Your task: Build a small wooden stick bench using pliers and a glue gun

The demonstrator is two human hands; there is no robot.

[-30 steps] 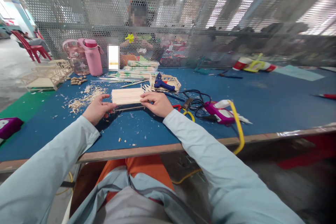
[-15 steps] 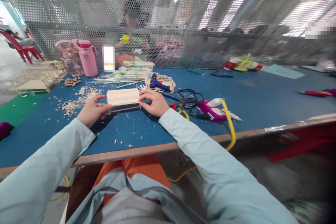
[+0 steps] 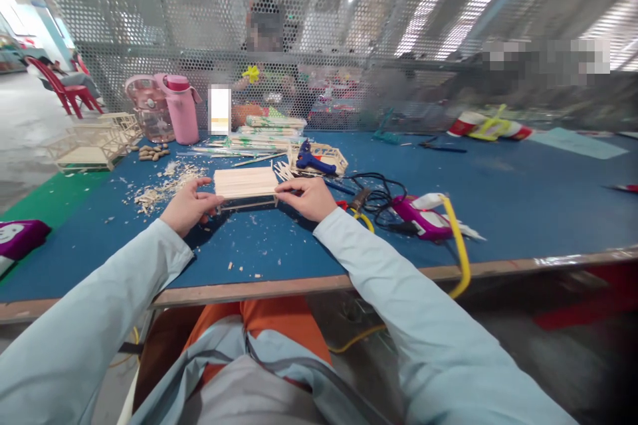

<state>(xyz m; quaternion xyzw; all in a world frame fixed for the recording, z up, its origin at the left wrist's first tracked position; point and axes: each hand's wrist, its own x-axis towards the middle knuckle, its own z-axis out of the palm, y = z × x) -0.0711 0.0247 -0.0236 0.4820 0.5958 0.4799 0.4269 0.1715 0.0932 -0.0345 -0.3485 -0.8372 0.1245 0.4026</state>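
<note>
A small wooden stick model (image 3: 246,181) with a flat slatted top and thin legs is on the blue table in front of me. At its near left corner, my left hand (image 3: 188,206) is closed with thumb and fingers at the edge. My right hand (image 3: 310,199) pinches the near right corner. Behind the model lie loose pale sticks (image 3: 284,171) and a blue glue gun (image 3: 315,158), which rests on a wooden stick frame (image 3: 339,158).
Wood scraps (image 3: 164,187), peanuts (image 3: 152,153) and a pink bottle (image 3: 181,111) are at left. Packs of sticks (image 3: 272,133) lie by the perforated metal screen (image 3: 329,33). Right of my hand are black cables (image 3: 381,184) and a purple tool (image 3: 423,218). More stick models (image 3: 84,146) stand far left.
The view has turned slightly left, so everything appears shifted right. My right fingers have moved from the model's right edge down toward its near corner. The left hand keeps its place.
</note>
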